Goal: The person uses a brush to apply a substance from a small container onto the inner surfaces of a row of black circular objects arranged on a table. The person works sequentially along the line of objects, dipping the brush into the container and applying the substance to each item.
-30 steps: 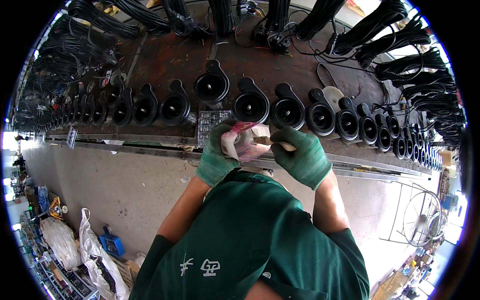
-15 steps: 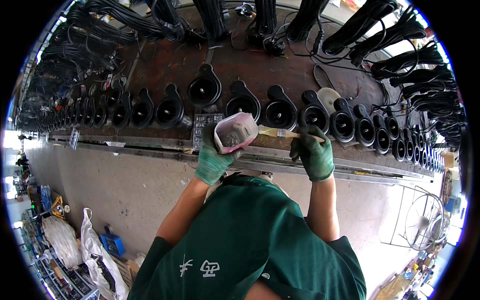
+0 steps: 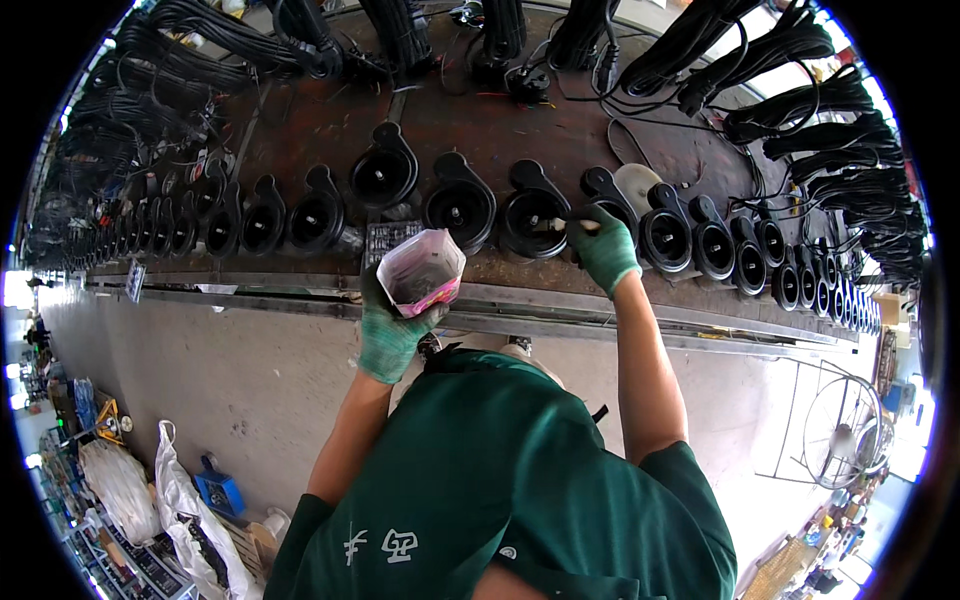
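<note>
My gloved left hand [image 3: 390,338] is clamped on a pink-and-white container [image 3: 446,288], its open mouth tilted up, at the table's near edge. To its right and slightly farther, my gloved right hand [image 3: 605,248] is closed on a brush [image 3: 548,225]; its bristle end is over a round black housing [image 3: 512,240], contact undetermined. Black cable bundles [image 3: 675,48] lie along the far side.

workshop | long workbench [image 3: 300,130] | row of black housings [image 3: 458,203] | bundled black cables [image 3: 672,52]
</note>
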`<state>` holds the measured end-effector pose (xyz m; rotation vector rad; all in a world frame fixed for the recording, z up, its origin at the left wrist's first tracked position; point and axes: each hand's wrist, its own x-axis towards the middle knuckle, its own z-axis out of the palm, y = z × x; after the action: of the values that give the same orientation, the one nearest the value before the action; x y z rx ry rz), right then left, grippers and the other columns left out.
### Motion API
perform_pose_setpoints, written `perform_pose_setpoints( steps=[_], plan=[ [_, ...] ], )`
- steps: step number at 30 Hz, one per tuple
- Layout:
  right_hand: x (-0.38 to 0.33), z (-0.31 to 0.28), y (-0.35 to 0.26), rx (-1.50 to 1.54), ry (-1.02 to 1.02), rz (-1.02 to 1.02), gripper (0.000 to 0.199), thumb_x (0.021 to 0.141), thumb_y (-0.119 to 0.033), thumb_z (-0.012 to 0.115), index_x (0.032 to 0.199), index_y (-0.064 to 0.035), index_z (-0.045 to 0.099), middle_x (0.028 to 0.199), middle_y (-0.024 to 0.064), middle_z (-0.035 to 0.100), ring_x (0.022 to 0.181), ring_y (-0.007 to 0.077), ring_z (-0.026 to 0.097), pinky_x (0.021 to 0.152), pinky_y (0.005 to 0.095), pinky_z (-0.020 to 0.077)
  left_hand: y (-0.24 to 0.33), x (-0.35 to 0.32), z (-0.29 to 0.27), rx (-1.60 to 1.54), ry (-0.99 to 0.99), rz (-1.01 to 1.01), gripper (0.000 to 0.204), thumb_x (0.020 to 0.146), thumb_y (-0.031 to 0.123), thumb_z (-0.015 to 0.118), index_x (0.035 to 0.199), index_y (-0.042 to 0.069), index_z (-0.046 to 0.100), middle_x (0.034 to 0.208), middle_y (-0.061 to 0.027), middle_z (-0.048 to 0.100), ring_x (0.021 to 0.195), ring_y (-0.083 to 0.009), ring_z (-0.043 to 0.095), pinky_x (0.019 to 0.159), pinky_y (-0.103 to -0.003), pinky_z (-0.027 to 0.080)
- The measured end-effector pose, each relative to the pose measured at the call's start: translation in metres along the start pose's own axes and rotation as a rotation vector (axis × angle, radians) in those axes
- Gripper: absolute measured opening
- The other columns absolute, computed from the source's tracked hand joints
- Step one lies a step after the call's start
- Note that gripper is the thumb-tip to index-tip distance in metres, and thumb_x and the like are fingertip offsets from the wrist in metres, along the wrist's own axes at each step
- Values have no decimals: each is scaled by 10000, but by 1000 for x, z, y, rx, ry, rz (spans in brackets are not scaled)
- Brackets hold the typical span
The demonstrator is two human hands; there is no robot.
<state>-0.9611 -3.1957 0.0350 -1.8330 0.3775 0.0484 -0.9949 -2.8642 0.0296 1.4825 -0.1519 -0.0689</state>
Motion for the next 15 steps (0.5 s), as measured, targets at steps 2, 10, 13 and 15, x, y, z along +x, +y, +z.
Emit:
perform_pose_setpoints(
  steps=[2,10,13,15],
  plan=[
    [16,11,1,-247,-28,-197,237,944,-245,717,1026,-24,695,766,50,682,627,130,598,583,294,476,9,-6,-2,2,24,-56,820,717,-104,824,1387,75,385,1335,-100,549,1209,-227,572,1009,-374,520],
    [54,32,-9,-435,-291,-202,337,966,-291,671,1197,-45,665,852,112,706,752,219,647,711,355,525,2,-20,-17,34,49,38,866,693,-92,841,1399,70,367,1361,-121,529,1231,-244,569,1017,-381,524],
    [42,22,-41,-722,-446,-102,365,933,-295,668,1208,-56,646,963,182,721,877,352,688,775,431,534,-4,-28,-24,37,86,27,876,686,-78,855,1399,64,366,1366,-121,527,1238,-250,566,1020,-386,522],
    [43,14,-40,-709,-441,-128,290,929,-234,675,1168,-69,673,870,141,704,783,253,660,721,372,527,-9,-30,-27,23,95,12,890,678,-68,867,1401,59,364,1371,-120,526,1242,-252,564,1023,-389,521]
  ],
)
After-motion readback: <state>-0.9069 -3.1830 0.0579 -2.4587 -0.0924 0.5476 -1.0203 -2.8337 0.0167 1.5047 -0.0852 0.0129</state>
